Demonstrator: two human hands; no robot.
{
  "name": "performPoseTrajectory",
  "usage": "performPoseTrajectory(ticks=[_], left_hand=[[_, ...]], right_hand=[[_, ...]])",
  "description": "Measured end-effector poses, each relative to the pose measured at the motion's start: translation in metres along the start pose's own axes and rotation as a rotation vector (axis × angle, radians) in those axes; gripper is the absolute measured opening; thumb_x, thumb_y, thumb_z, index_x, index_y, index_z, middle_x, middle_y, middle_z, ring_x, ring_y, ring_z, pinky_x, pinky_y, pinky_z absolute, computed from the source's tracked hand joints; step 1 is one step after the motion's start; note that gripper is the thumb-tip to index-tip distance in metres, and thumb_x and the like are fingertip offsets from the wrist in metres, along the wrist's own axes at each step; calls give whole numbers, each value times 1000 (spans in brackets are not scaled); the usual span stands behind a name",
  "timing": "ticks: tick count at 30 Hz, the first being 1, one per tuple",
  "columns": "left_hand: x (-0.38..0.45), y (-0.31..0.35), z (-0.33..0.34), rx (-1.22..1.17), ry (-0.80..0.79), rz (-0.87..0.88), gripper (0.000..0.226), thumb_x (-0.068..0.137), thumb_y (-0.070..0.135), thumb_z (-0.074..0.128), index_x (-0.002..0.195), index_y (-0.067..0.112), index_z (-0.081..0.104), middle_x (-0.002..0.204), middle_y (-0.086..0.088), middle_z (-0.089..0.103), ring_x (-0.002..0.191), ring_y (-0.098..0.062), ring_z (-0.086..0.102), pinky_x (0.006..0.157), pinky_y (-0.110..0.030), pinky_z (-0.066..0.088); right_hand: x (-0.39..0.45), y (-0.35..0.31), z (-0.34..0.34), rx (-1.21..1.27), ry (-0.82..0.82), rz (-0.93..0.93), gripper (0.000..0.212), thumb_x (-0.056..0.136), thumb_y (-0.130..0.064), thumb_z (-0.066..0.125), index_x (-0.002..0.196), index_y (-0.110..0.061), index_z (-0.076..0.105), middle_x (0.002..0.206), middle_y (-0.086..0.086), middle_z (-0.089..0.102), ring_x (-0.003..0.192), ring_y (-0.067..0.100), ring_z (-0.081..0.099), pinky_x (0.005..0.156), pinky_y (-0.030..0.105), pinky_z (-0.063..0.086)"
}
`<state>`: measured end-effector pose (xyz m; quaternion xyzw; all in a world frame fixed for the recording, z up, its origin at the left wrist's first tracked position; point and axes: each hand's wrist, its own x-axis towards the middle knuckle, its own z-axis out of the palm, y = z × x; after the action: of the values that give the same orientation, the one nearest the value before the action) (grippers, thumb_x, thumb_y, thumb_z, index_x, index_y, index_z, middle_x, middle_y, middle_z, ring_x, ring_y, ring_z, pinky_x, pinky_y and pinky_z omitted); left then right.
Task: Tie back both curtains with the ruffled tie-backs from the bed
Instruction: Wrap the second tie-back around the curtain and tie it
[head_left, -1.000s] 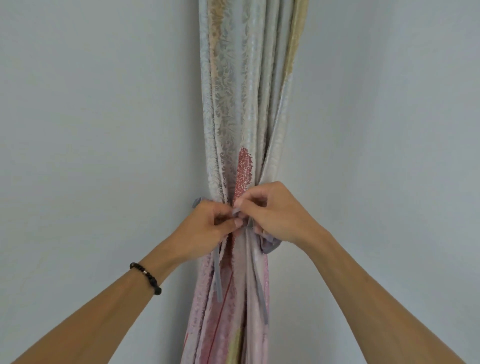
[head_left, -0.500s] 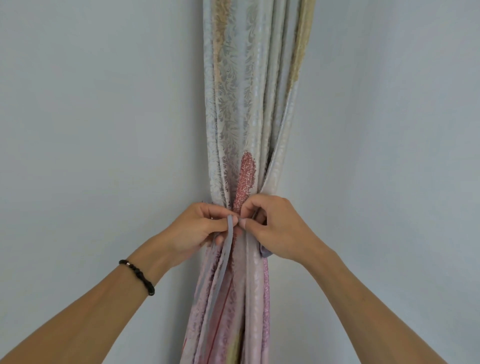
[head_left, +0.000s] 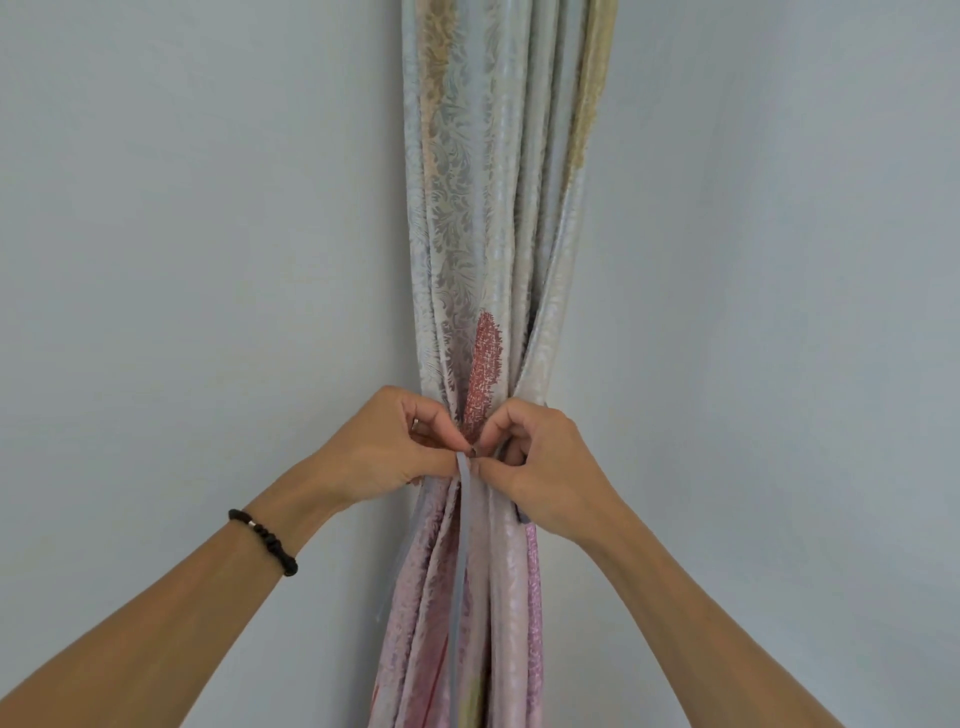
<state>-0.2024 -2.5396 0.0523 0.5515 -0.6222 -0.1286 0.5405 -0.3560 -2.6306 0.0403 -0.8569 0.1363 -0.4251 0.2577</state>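
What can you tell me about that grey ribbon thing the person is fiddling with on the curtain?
The tie-back looks like a thin, flat strip of pale grey fabric. One tail hangs straight down the front of the gathered curtain, limp against the folds. Its upper end is pinched between the left hand and the right hand at the curtain's waist. A darker grey bit shows under the right hand. Any knot or ruffle is hidden.

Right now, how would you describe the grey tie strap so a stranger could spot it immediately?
Find the gathered patterned curtain hanging in the corner between two plain walls. Where the left hand and right hand meet at its pinched waist, a narrow strap drops straight down from the fingertips. It is flat, plain blue-grey and unpatterned, unlike the pink, floral folds behind it.
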Motion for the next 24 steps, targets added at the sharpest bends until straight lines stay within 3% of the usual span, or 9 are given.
performPoseTrajectory(ticks=[3,8,12,16,20,24], left_hand=[[-3,1,2,151,92,115,22,67,-12,70,64,9,72,57,1,68,51,-10,59,50,-22,48],[-7,-14,24,532,454,458,9,66,15,64,68,11,71,66,0,69,59,-19,63,54,-37,53],[-5,-30,39,693,637,744,10,74,-2,65,68,4,69,73,-6,72,70,-21,68,53,-37,55],[-5,-34,41,698,683,836,20,86,1,59,70,2,70,77,-8,72,72,-22,69,59,-33,56],[-4,-35,38,672,663,822,16,84,0,63,71,1,71,78,-9,72,73,-22,69,59,-34,57],[-5,-36,33,650,599,809,14,81,-1,64,71,2,72,79,-9,73,73,-20,69,60,-33,58]], right_hand=[[2,-2,3,22,-10,1,31,79,1,73,79,-24,56,76,-2,65,46,-1,50,49,11,38],[2,-2,6,123,19,44,25,85,5,64,82,-19,60,72,-1,63,46,-1,50,49,11,39],[1,-3,3,179,44,104,20,97,-5,51,95,-16,68,61,-6,64,41,9,47,42,18,40],[0,-5,-4,178,-37,136,22,100,-12,51,104,-11,73,45,-6,51,38,11,43,40,23,39],[0,-4,-7,188,-17,140,16,95,-12,62,98,-9,77,47,-4,55,39,8,46,44,21,40],[0,-4,-2,125,37,139,15,94,-11,62,86,-12,76,53,7,61,42,18,52,41,32,46]])
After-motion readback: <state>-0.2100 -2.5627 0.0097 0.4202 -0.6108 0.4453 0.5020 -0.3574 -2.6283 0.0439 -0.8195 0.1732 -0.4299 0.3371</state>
